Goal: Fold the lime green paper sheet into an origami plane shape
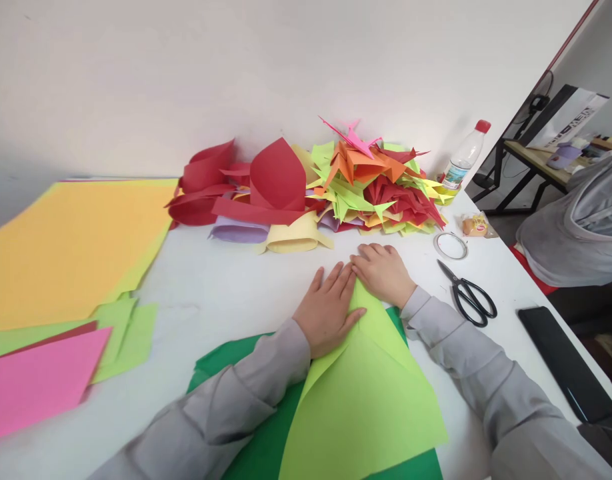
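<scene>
A lime-green sheet [369, 407] is laid at the near middle of the counter [226, 287], partly over a dark green sheet [269, 450], and its far end is folded into a narrow point. The fold is pressed by the left hand [331, 310], which is laid flat, palm down, with the fingers outstretched. The far tip is covered by the bent fingers of the right hand [386, 275]; whether the paper is pinched there cannot be told (the fingertips are partly hidden). To the left, a yellow-orange sheet [86, 247] is stacked over lime ones, with a pink sheet [41, 383] placed nearer. Along the far wall, red curled paper pieces [279, 173] are set beside a heap of folded paper shapes [366, 187]. At the far right a bottle [463, 163] is stood, tilted in view, and nearer are placed a wrapped snack [476, 226], a tape roll [452, 257] and black-handled scissors [459, 285].
</scene>
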`<action>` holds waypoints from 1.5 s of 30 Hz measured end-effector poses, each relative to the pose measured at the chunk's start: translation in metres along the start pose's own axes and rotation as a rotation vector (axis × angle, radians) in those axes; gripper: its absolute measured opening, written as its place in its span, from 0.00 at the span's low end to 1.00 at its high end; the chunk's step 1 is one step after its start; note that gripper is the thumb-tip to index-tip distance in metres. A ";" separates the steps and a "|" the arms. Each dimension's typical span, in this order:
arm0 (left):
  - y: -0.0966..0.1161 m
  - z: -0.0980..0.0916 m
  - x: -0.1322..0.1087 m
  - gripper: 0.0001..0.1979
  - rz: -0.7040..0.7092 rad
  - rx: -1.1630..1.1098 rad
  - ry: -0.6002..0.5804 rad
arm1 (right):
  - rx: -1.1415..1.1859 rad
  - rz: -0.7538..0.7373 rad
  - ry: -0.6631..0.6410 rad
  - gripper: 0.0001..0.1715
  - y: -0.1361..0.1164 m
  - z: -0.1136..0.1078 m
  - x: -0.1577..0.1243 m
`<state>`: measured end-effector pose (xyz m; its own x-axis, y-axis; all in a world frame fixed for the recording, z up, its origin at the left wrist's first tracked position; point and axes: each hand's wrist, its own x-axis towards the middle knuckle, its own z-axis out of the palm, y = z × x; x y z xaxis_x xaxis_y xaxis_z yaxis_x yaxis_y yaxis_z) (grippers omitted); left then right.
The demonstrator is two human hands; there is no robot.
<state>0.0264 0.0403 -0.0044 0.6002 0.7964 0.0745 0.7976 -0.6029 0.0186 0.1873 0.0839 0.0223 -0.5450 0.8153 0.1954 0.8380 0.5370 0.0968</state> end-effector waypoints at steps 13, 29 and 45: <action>0.003 -0.004 0.000 0.36 -0.040 0.003 -0.038 | -0.059 0.029 0.031 0.12 -0.008 0.005 -0.001; 0.004 0.001 -0.001 0.35 -0.028 -0.002 0.030 | 0.020 0.067 -0.011 0.14 -0.009 0.005 -0.001; 0.004 -0.002 -0.001 0.35 -0.016 0.000 0.011 | 0.201 0.187 0.061 0.14 0.000 0.012 0.004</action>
<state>0.0295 0.0371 -0.0022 0.5866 0.8054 0.0850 0.8072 -0.5900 0.0202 0.1847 0.0902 0.0111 -0.3737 0.8929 0.2510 0.8985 0.4157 -0.1409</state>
